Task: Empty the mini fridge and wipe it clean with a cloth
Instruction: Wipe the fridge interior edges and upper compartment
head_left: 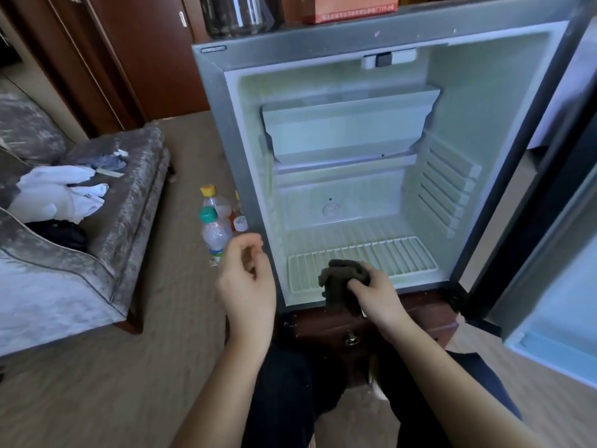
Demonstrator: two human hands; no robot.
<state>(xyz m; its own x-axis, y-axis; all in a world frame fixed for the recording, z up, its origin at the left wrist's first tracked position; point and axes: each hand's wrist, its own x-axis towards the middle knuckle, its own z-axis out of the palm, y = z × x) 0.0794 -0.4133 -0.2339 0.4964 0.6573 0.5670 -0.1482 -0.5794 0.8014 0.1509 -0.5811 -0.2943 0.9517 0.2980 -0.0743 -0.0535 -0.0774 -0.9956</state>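
My right hand (374, 294) grips the bunched dark cloth (344, 282) at the mini fridge (468, 101) floor rack (387, 257). My left hand (245, 276) hangs loosely curled, holding nothing. I should press flat along the ribs.

Open mini fridge (458, 101), white wire rack (397, 253) on its floor; crumpled dark cloth (342, 279) at front.

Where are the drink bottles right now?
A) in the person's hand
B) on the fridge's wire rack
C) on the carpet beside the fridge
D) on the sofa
C: the bottles stand on the carpet beside the mini fridge, outside its open cabinet.
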